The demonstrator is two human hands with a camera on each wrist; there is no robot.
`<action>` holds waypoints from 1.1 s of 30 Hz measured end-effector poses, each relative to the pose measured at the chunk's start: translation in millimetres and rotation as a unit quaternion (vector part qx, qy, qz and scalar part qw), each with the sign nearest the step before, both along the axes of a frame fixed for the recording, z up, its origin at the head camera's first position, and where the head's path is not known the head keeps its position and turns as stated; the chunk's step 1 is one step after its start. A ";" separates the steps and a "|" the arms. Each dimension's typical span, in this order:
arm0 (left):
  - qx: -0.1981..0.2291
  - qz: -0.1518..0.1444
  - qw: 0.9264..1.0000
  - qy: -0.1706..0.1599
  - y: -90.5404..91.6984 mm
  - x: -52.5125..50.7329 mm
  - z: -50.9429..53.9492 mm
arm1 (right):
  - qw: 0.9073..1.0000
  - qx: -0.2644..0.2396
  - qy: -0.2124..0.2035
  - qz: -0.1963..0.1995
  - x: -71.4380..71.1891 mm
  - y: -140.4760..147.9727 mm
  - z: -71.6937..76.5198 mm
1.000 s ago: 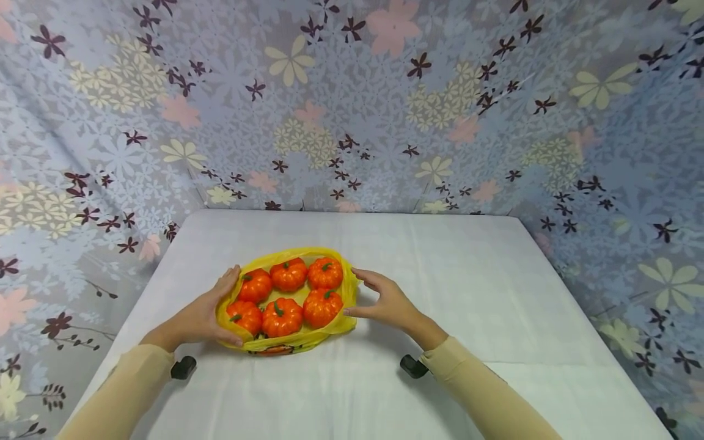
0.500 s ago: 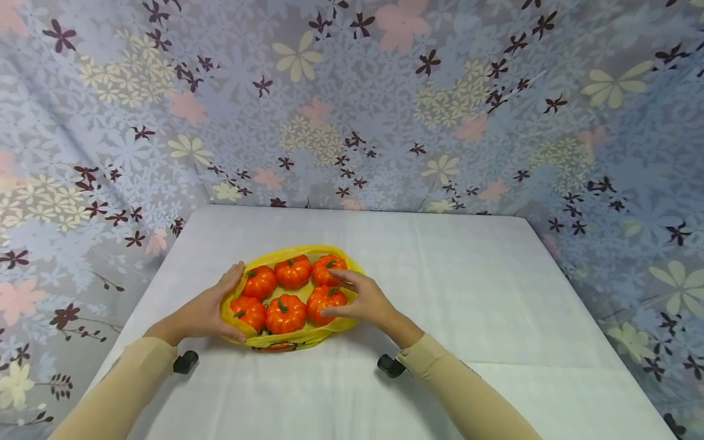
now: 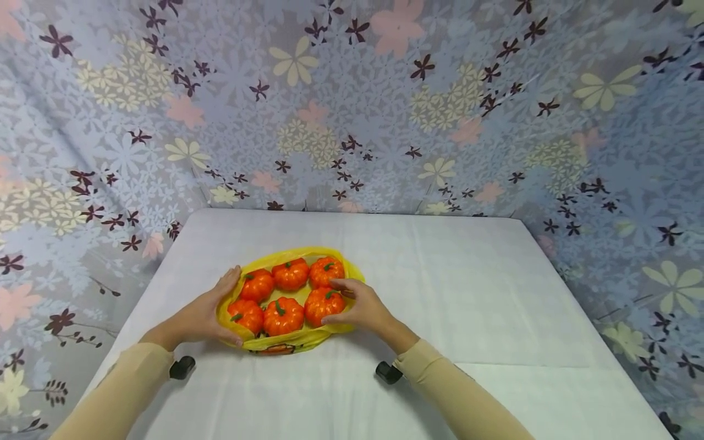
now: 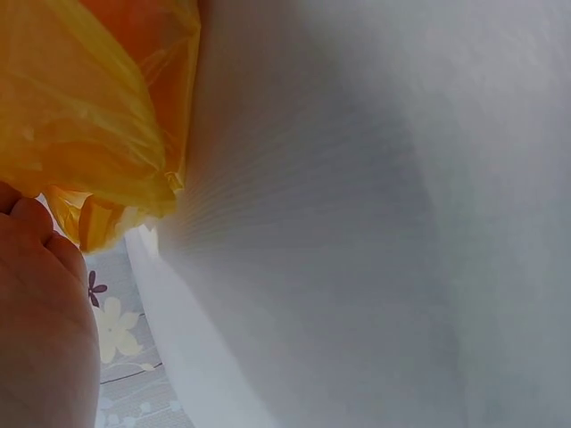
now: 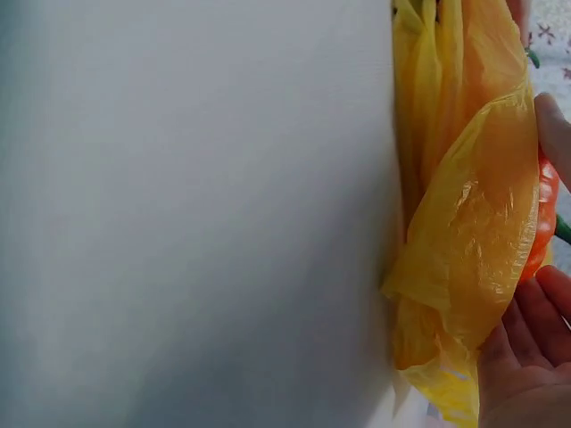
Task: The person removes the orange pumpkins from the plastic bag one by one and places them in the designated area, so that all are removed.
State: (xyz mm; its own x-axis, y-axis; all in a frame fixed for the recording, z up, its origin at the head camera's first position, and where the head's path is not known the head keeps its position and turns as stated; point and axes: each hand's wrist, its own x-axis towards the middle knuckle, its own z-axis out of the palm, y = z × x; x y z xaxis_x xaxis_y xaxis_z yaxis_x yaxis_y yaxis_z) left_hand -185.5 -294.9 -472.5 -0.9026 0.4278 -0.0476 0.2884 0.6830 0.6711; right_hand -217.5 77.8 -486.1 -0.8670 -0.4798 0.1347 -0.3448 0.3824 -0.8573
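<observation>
In the head view, a yellow plastic bag (image 3: 308,338) lies on the table with its mouth spread wide. Several small orange toy pumpkins with green stems sit inside it in two rows. My left hand (image 3: 203,315) holds the bag's left end, thumb in front and fingers behind. At the other end, my right hand (image 3: 365,310) reaches over the rim and grips the front right pumpkin (image 3: 321,307), thumb on its near side and fingers on its far side. The right wrist view shows this pumpkin (image 5: 544,218) between thumb and fingers, partly hidden by yellow plastic.
A white cloth covers the table (image 3: 467,293), which extends well to the right of the bag. Floral fabric (image 3: 357,110) hangs behind it and at both sides. Black wrist cameras sit below both wrists.
The right hand has moved left from outside the bag's right end, over the rim and onto the front right pumpkin. The left hand has stayed at the bag's left end.
</observation>
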 end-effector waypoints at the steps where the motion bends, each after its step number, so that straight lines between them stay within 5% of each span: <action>1: 0.000 0.000 1.000 0.001 -0.4 0.5 -0.6 | 1.000 0.006 0.000 0.000 0.6 0.1 -1.2; 13: 0.012 -0.009 1.000 0.013 -0.8 4.0 -4.7 | 0.997 0.068 0.031 -0.011 5.5 -0.4 -4.7; 20: 0.008 -0.007 1.000 0.009 -0.3 4.3 -5.0 | 0.999 0.040 0.032 -0.018 8.5 0.7 7.7; 28: 0.004 -0.010 1.000 0.015 -0.4 3.3 -2.3 | 0.996 -0.071 0.028 -0.038 0.5 8.0 39.0; 33: 0.004 -0.013 1.000 0.018 -0.4 2.4 -0.2 | 0.995 -0.078 0.043 -0.042 -4.2 18.0 46.5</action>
State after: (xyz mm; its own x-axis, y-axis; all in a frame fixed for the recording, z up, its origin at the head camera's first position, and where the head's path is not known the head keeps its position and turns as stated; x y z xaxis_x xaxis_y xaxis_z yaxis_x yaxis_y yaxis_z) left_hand -183.0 -295.3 -472.8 -0.8919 0.4521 -0.0116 0.3310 0.6699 0.6646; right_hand -221.7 95.8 -439.7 -0.8850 -0.3733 0.2783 -0.3926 0.2768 -0.8771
